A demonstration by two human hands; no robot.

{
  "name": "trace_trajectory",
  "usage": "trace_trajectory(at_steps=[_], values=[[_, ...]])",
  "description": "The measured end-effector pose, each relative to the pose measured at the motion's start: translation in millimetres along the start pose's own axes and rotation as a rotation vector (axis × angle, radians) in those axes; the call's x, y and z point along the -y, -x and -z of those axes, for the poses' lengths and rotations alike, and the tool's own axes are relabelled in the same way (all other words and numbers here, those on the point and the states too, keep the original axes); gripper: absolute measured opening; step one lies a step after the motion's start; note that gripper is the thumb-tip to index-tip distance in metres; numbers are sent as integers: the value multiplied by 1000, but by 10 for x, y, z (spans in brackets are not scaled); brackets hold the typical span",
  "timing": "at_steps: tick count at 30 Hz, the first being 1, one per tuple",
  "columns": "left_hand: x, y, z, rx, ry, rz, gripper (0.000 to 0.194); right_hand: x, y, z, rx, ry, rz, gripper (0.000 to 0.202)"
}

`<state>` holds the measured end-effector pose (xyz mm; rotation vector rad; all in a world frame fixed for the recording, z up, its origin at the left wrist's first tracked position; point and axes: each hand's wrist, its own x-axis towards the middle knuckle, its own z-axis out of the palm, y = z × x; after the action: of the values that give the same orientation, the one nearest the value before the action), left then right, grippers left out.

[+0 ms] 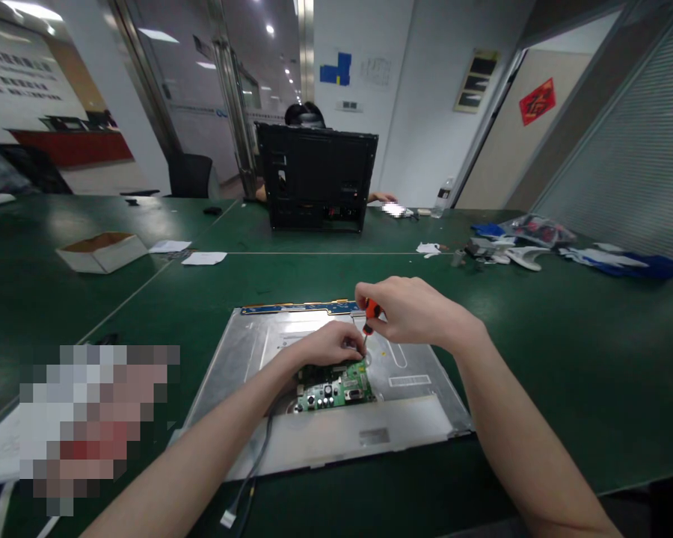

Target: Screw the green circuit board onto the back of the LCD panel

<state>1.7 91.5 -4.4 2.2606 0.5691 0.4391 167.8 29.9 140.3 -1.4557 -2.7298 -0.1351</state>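
A screwdriver (pixel 372 308) with an orange and black handle is gripped from above in my right hand (pixel 401 306). Its shaft points down to the upper right corner of a green circuit board (pixel 336 391). Right beside the tip, my left hand (pixel 332 344) has its thumb and fingers pinched together; what is between them, if anything, is too small to make out. The board sits on the silver metal back of a flat display panel (pixel 434 416). Along the panel's far edge runs a narrow blue circuit strip (pixel 292 307). My left hand hides part of the green board.
A cable with a white plug (pixel 228 517) hangs over the panel's near edge. Across the green table (pixel 538 359), a person sits behind a black monitor casing (pixel 317 175). An open box (pixel 104 252) stands left; gloves and bags (pixel 530 250) lie right. A bottle (pixel 443 200) stands behind.
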Motion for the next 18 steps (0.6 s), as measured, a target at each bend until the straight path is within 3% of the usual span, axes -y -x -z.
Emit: trace_trajectory(at_steps=[13,18], values=[[5,-3,4,-2,2,6,10,4,1,13,-9,37,-14,13],[-22,1,21,16,-14,-1,10,24,-3,33,-2,61,-71,21]])
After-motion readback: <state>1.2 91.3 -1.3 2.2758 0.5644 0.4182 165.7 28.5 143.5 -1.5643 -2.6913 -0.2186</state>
